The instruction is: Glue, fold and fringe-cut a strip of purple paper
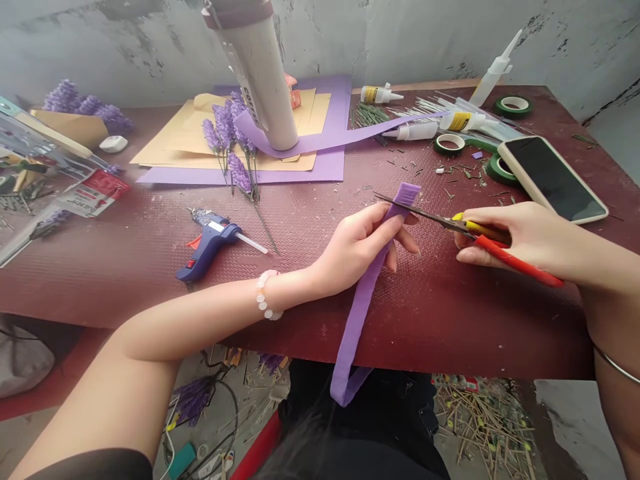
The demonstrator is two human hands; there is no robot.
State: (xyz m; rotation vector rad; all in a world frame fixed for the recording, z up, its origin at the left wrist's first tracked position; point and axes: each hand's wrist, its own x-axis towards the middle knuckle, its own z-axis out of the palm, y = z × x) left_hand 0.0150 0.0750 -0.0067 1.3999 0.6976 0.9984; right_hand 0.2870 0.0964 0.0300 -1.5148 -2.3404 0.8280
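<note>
A purple strip (361, 310), slit into a narrow fringe at its upper end, hung over the near edge of a dark red table (450, 327) and looped below it. A left hand (357, 250) pinched the strip just under the fringe, a beaded bracelet (261, 300) at its wrist. Toward four o'clock from the fringe, a right hand (535, 230) gripped scissors (445, 221) by their red and yellow handles, the blades lying across the strip. A phone (553, 177) lay at three o'clock, white sticks (425, 107) near twelve. A blue glue gun (215, 243) rested between eight and nine. At ten o'clock, a tumbler (273, 87) stood on stacked sheets (325, 170), purple flowers (225, 127) beside it.
</note>
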